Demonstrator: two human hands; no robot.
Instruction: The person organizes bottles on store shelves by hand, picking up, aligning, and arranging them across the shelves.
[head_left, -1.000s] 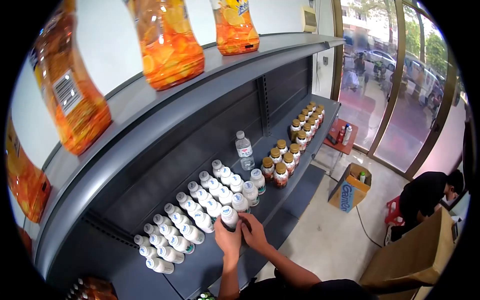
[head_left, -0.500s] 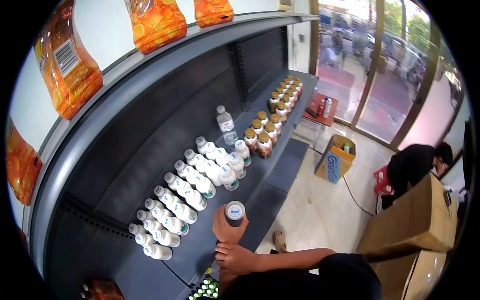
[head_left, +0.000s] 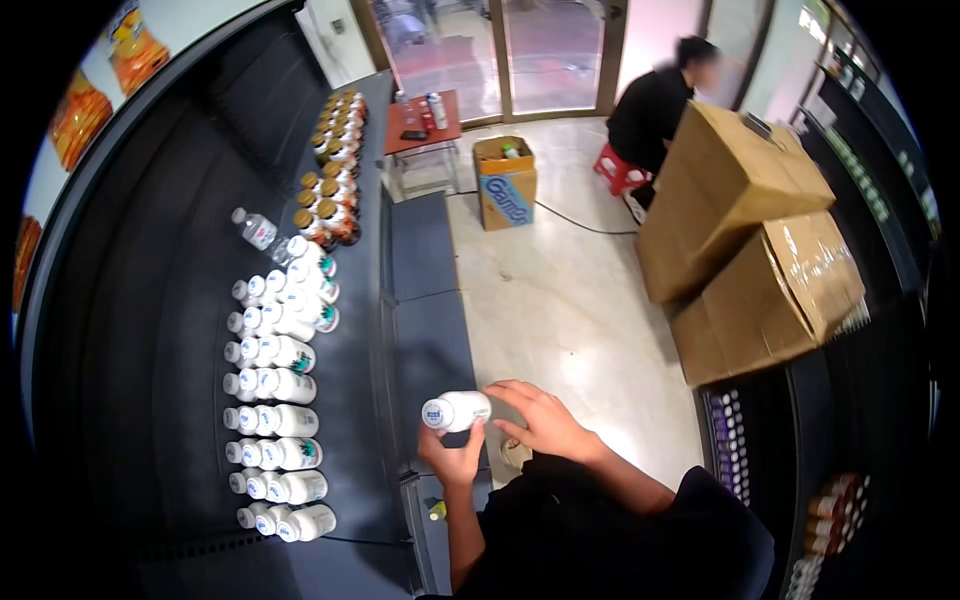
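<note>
White bottle (head_left: 464, 410) held tilted, cap toward nine o'clock. Left hand (head_left: 452, 460) curled around its underside; right hand (head_left: 543, 417) half open at the base end, firmness of contact cannot be told. From this bottle, rows of white-capped bottles (head_left: 292, 387) stand on the grey shelf (head_left: 352, 430) at nine o'clock, gold-capped bottles (head_left: 332, 208) at eleven.

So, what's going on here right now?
A person's left hand grips a white bottle in front of the grey shelf; the right hand is at its base, though contact is unclear. Similar white bottles stand in rows on the shelf, with a clear bottle and gold-capped bottles beyond them. Further off, another person sits on a red stool.
</note>
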